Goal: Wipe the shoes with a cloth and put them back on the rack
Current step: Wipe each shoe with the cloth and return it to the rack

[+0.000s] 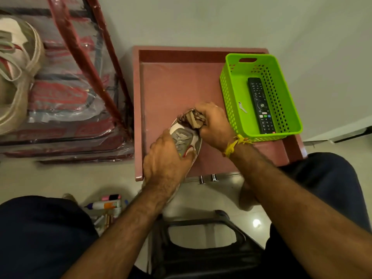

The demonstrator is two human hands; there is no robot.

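Note:
A grey and white sneaker with red trim lies over the front of a pinkish-red table, toe pointing away from me. My left hand grips its middle and heel part from above. My right hand holds a bunched brown patterned cloth against the toe of the sneaker. The shoe rack, red-framed with a clear plastic cover, stands at the left. On top of it sits another white and beige shoe.
A green plastic basket with a black remote and a small key stands at the table's right. Tubes and small bottles lie on the floor by my left knee. A black stool frame is below my arms.

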